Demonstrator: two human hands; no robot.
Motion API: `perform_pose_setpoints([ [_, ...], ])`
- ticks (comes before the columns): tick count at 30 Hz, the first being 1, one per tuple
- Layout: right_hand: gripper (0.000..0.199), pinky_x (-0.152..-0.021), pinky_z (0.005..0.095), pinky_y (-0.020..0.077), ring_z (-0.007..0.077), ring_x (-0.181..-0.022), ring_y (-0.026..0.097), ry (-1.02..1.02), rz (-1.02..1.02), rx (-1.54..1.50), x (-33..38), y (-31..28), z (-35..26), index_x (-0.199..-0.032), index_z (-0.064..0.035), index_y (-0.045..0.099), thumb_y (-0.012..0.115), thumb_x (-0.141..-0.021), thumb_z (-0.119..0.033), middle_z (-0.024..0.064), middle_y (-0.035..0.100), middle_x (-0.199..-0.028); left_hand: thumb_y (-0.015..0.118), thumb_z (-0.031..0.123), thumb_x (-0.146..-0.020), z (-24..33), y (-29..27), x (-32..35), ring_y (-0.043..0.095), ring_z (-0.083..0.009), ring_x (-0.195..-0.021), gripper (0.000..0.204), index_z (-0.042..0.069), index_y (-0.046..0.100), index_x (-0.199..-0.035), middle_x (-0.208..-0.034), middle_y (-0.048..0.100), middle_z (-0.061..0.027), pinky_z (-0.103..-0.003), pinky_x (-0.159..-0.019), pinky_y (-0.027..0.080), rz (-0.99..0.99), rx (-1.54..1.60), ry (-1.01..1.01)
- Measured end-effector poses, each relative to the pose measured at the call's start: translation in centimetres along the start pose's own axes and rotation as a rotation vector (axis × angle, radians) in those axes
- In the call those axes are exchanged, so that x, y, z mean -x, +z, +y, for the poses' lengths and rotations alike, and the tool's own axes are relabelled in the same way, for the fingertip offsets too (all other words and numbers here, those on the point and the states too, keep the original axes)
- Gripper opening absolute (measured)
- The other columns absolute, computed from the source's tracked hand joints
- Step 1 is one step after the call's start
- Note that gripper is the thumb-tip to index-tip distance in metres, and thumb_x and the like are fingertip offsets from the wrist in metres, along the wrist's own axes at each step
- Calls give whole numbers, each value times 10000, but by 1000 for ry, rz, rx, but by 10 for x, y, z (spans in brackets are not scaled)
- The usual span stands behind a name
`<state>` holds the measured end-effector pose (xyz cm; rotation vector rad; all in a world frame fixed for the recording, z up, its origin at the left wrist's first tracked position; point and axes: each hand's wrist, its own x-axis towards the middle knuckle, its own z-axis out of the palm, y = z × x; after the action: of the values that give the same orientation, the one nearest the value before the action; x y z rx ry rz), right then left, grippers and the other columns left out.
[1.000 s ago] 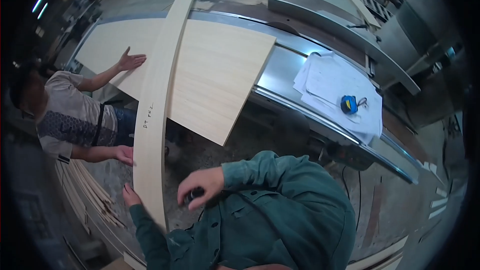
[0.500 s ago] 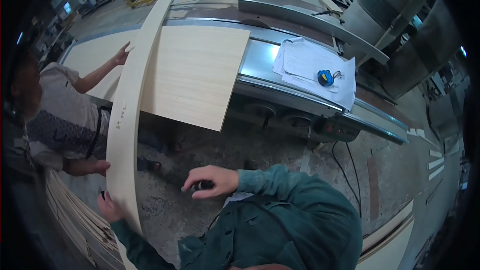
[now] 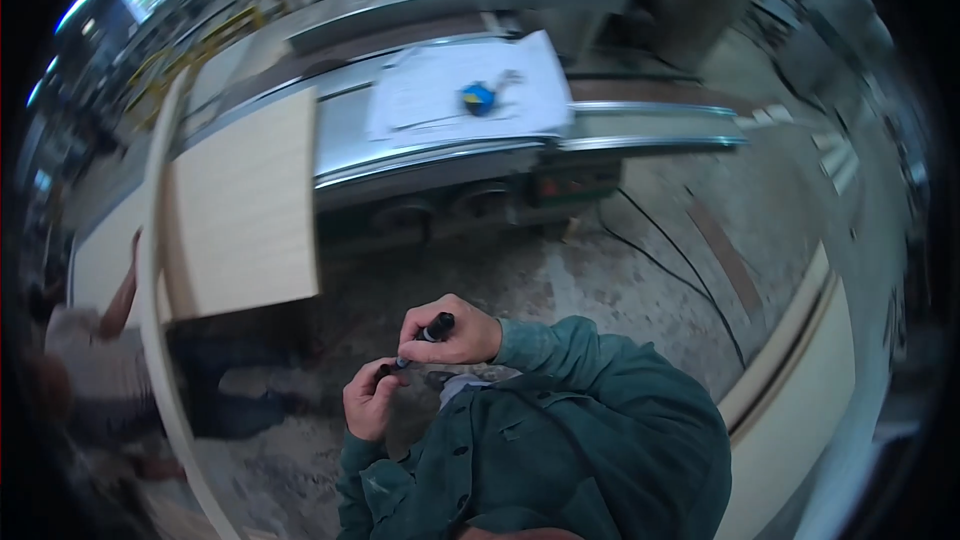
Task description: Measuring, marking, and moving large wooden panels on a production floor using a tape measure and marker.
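Note:
In front of my chest, both hands meet on a black marker (image 3: 437, 327). My right hand (image 3: 455, 335) is closed around its upper body. My left hand (image 3: 368, 402) pinches the lower end, just below and to the left. Whether that end is a cap, I cannot tell. A long pale wooden strip (image 3: 158, 340) stands on edge at the left, apart from my hands. Behind it a wide pale wood panel (image 3: 245, 210) lies on the machine table (image 3: 450, 155).
A co-worker (image 3: 75, 360) stands at the far left with an arm (image 3: 122, 285) reaching to the panel. White papers (image 3: 470, 90) and a blue tape measure (image 3: 478, 98) lie on the machine. Black cables (image 3: 680, 270) cross the concrete floor. Pale boards (image 3: 800, 380) lie at the right.
My left hand has let go of the tall wooden strip and come to the marker in my right hand. The view has swung to the right.

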<state>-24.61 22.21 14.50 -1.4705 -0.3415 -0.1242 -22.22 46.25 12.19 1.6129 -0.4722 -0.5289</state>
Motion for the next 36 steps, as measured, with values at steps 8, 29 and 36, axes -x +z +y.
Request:
perform_pose_setpoints([
  [8,128,-546,332,462,233,-567,591,-75,449,254,164,-161,-48,-758,-51,640,728,-788,-139,88,617,-663,647,8,-854,16,213,-94,641,-126,-818,226,-41,643,-1075,-913,677,-71,-261,-740,512,-487,-210,-8],
  [29,118,-576,310,465,167,-605,596,161,971,411,379,-544,-122,-832,-31,635,666,-838,-145,90,637,-717,508,222,-1012,-5,683,-350,565,-127,-826,303,-14,564,-1194,-850,575,-22,-309,-809,478,-1431,428,-449],
  [36,146,-627,261,448,66,-696,537,227,1255,283,426,-679,-139,-913,-8,637,616,-905,-151,24,617,-738,546,163,-983,38,846,-434,566,-102,-813,281,-13,586,-1199,-901,618,-29,-247,-764,465,-1441,168,-310],
])
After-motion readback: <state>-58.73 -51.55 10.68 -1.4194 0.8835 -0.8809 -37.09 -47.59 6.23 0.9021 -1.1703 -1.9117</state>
